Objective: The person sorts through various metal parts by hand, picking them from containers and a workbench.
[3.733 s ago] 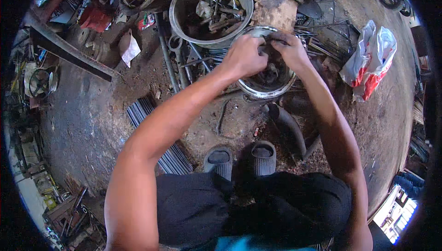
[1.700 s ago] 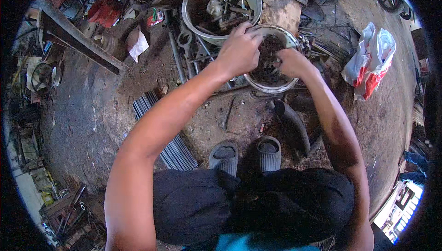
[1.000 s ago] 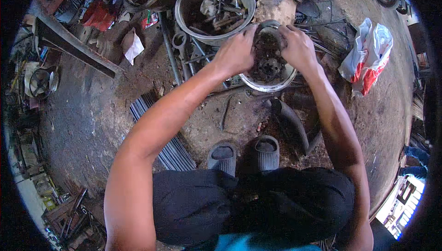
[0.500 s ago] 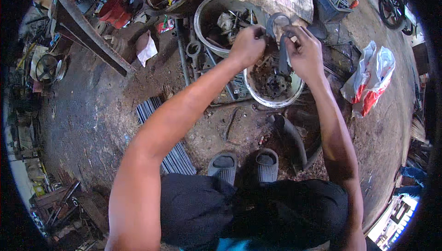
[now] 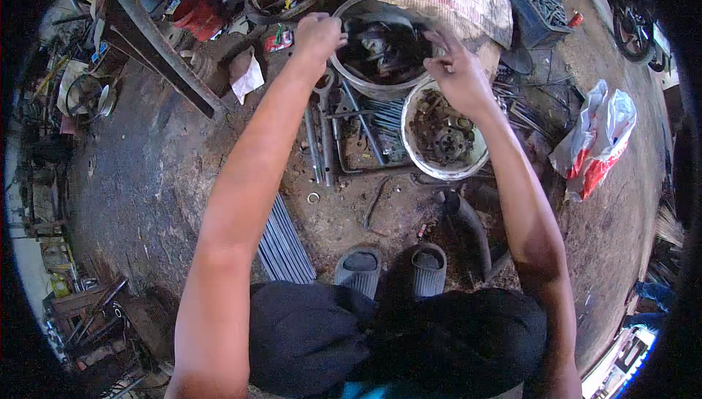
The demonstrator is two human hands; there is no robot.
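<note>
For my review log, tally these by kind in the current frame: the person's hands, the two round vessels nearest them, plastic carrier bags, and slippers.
Hands: 2 (left hand, right hand)
Round vessels: 2 (large basin, smaller white-rimmed tub)
Carrier bags: 1 (white-and-red bag)
Slippers: 2 (left slipper, right slipper)
Total: 7

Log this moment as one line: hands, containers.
left hand: at left rim of large round grey metal basin | right hand: near its right edge, fingers parted | round white tub: dark round part inside
</note>
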